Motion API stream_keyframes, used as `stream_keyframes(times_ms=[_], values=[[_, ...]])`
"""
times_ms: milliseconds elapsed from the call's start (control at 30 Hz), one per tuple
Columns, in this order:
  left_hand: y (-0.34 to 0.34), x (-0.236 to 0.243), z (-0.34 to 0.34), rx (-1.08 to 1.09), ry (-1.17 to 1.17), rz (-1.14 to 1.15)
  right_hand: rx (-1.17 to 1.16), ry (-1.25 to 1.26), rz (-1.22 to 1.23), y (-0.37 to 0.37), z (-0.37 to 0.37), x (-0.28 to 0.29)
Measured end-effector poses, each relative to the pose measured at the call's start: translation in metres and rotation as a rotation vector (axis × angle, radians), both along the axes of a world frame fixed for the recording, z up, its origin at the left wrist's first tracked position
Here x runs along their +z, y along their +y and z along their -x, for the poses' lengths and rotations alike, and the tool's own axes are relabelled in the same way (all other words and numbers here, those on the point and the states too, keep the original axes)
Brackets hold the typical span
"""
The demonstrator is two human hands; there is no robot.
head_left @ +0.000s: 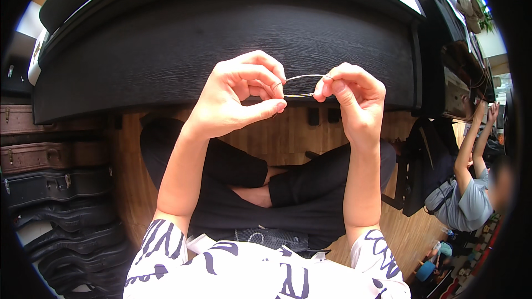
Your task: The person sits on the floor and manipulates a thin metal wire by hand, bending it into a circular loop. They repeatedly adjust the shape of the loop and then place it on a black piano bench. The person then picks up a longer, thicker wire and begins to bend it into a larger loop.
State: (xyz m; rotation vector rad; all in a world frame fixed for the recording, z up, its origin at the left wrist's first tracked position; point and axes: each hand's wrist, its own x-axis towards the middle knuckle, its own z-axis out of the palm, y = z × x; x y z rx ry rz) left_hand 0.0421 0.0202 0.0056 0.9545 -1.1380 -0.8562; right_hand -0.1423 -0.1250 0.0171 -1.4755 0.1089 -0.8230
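Stretched between my hands is a thin, pale, wire-like string, bent into a narrow loop with an upper and a lower strand. My left hand pinches its left end; the index finger and thumb meet near the strands, the other fingers curl behind. At the other end, my right hand grips the string between thumb and fingertips, where part of it is hidden. Both hands are raised in front of a black wood-grained panel, above my crossed legs.
Dark instrument cases are stacked on the left beside the wooden floor. A black mesh pouch lies at my lap. On the right, another person in a grey shirt reaches up toward a dark brown object.
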Motion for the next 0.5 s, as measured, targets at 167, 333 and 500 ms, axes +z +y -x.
stream_keyframes(times_ms=[167, 333, 500], values=[[0.000, 0.005, 0.001, 0.019, 0.043, -0.059, -0.036, 0.010, 0.043, -0.007, 0.007, 0.005], [-0.004, -0.005, 0.006, 0.049, 0.123, 0.022, 0.016, 0.008, -0.027, -0.009, 0.008, 0.006], [-0.005, -0.004, 0.005, 0.053, 0.084, 0.071, 0.089, 0.143, -0.195, -0.002, 0.006, 0.008]])
